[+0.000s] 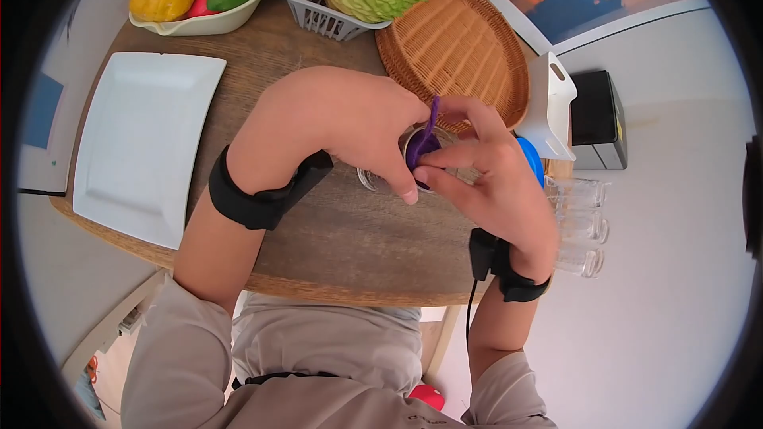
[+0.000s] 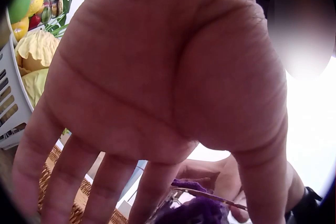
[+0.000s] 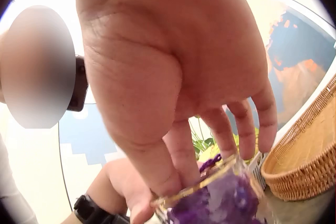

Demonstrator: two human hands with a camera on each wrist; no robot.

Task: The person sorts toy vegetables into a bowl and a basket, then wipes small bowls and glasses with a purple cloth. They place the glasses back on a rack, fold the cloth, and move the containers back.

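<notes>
A clear drinking glass (image 3: 265, 211) with a gold rim has a purple cloth (image 3: 210, 203) bunched inside it. My left hand (image 1: 342, 115) grips the glass from the left, its thumb along the near side and its fingers on the far side. From the right, my right hand (image 1: 505, 179) reaches to the mouth of the glass, thumb and forefinger pinching the cloth at the rim. One narrow purple strand sticks up out of the mouth between the two hands. In the head view, the hands hide most of the glass.
A round wicker tray (image 1: 453, 40) lies just beyond my hands. Several clear glasses (image 1: 584, 226) stand at the right, near a white bin (image 1: 548, 103). A white plate (image 1: 143, 143) is at the left; a grey basket (image 1: 330, 20) and fruit bowl (image 1: 214, 26) are at the back.
</notes>
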